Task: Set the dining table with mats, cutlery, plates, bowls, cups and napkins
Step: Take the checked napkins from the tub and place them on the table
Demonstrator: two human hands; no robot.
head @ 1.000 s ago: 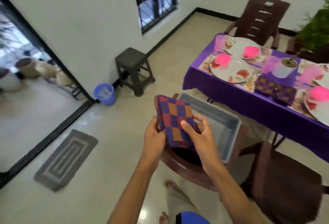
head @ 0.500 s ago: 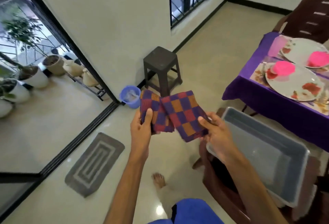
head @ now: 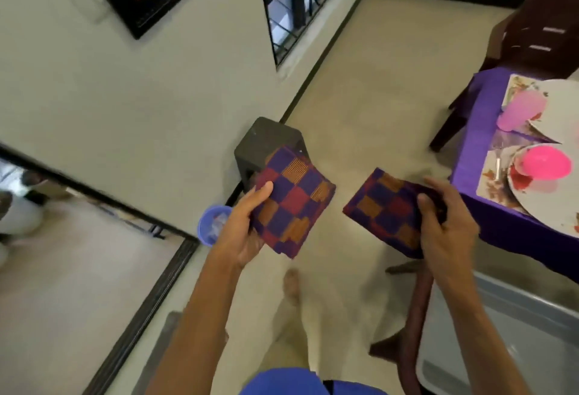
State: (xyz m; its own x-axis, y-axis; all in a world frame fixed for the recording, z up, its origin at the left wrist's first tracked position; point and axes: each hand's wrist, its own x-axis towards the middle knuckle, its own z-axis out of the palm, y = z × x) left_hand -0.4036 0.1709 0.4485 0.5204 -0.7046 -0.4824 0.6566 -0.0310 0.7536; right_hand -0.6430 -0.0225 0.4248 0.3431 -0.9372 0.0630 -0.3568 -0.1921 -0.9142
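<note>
My left hand (head: 242, 231) grips one checked napkin (head: 293, 203), my right hand (head: 445, 225) grips another napkin (head: 385, 209), held apart.

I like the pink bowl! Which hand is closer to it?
Right. The right hand is just below-left of the pink bowl; the left hand is far off to its left.

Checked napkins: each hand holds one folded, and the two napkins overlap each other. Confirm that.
One point is wrong. The head view shows the napkin in the left hand and the napkin in the right hand apart, with bare floor between them, not overlapping. The rest stands: the left napkin and the right napkin are each folded, one per hand.
</note>
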